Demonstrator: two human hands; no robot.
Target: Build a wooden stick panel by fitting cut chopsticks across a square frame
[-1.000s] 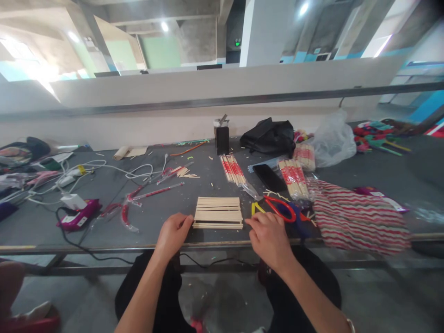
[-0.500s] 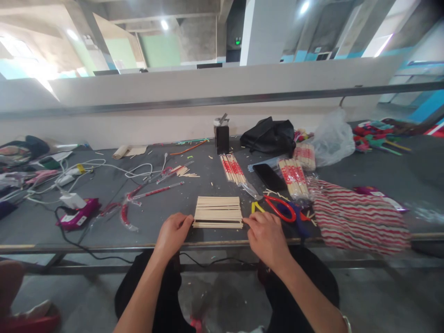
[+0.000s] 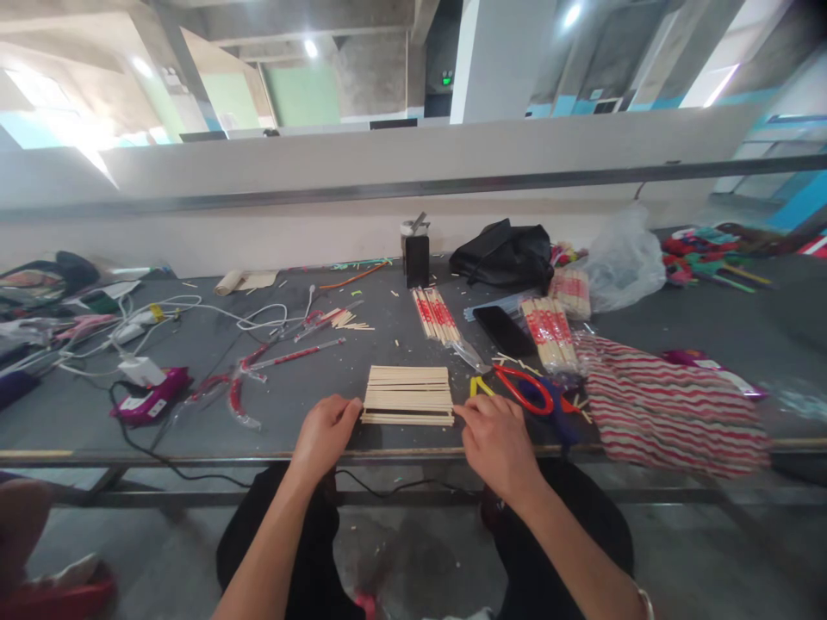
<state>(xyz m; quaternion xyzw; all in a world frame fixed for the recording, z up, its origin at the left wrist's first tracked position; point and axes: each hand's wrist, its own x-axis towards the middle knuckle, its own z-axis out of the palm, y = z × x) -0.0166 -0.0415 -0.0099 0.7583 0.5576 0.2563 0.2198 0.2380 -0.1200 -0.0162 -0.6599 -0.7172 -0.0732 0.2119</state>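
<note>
A flat panel of pale wooden sticks (image 3: 408, 379), laid side by side, rests on the dark table in front of me. A narrow dark gap runs across it close to its near edge. At its left end, my left hand (image 3: 326, 432) is closed, thumb and forefinger pinching the end of a wooden stick (image 3: 409, 407) just behind the gap. On the opposite end of that stick, my right hand (image 3: 496, 433) is closed too, its fingertips against the tip. The fingers partly hide both stick ends.
Red-handled scissors (image 3: 525, 389) lie right of the panel beside a yellow piece (image 3: 480, 386). Behind are wrapped stick bundles (image 3: 437, 315), a phone (image 3: 502, 331) and a black bag (image 3: 502, 254). A striped cloth (image 3: 672, 409) lies right; white cables (image 3: 194, 303) and a purple packet (image 3: 155, 398) lie left.
The view has shifted very slightly. Both hands stay at the two ends of the stick, and the panel looks the same.
</note>
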